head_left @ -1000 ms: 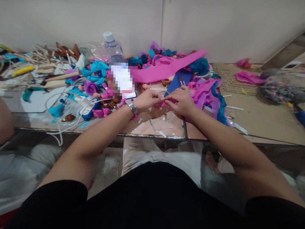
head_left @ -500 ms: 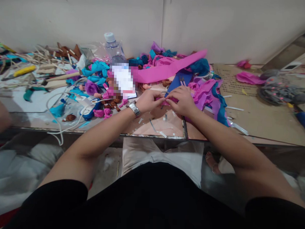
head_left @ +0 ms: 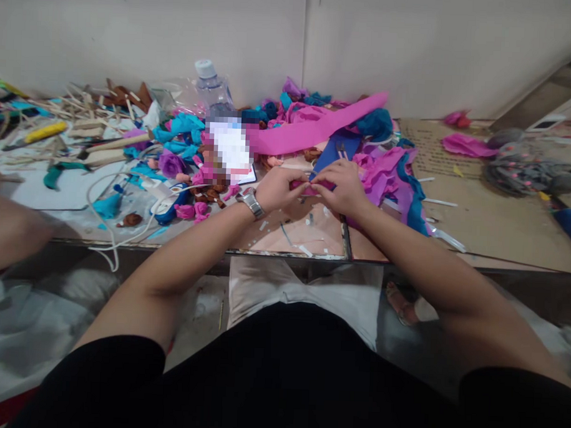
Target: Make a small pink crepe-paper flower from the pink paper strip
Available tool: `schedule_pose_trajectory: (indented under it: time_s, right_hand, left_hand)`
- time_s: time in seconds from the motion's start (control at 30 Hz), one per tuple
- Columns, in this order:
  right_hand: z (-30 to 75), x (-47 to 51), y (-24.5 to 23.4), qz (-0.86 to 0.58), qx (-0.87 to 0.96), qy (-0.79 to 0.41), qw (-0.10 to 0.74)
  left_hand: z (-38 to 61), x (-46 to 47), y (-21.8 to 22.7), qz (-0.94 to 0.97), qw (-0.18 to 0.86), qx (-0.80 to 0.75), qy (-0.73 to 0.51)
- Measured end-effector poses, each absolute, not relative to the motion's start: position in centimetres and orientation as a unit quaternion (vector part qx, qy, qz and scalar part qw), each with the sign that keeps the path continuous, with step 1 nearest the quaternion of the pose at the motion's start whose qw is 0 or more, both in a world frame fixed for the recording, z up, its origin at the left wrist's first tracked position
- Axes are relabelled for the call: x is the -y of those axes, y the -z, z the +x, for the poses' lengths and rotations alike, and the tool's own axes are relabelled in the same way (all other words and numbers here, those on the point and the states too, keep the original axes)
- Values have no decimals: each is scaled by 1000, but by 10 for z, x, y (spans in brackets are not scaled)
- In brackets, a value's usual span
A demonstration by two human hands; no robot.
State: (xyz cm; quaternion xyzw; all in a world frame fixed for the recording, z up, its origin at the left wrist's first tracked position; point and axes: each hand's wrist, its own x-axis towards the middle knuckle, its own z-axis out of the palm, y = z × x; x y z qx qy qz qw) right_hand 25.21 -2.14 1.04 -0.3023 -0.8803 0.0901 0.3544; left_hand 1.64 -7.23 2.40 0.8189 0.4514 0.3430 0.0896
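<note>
Near the front of the table, my left hand [head_left: 281,187] and my right hand [head_left: 341,186] meet, fingers closed in a pinch on a small piece of pink crepe paper [head_left: 309,191]. Most of the paper is hidden behind the fingers. A silver watch is on my left wrist. Just beyond my right hand lie a blue sheet [head_left: 331,150] and a pair of slim handles [head_left: 341,151], perhaps of scissors or tweezers. A long pink crepe strip [head_left: 311,132] stretches across the heap behind both hands.
Left of my hands are a phone [head_left: 234,151], a plastic bottle [head_left: 213,90], a white cable [head_left: 111,233] and crumpled paper bits. Wooden sticks [head_left: 90,104] pile up farther left, near a co-worker's blurred arm [head_left: 13,229]. Cardboard [head_left: 458,220] lies on the right.
The co-worker's arm at the left edge has moved farther into view. My hands stay almost in place, pinching the pink paper with slight finger shifts.
</note>
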Motion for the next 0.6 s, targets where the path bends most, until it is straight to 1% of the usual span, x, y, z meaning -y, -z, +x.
schedule_pose_trajectory:
  time_s: [0.13,0.4,0.6]
  right_hand:
    - [252,22,-10,-308,879,-88,353]
    - [251,27,-13,-319,886,-97,322]
    - [250,30,-15,-324,883,-99,323]
  left_hand:
    - [15,70,-22,823,79,-449,-339]
    - [13,69,-23,843,44,-439,-307]
    - [13,70,-27,849,34,-442,-288]
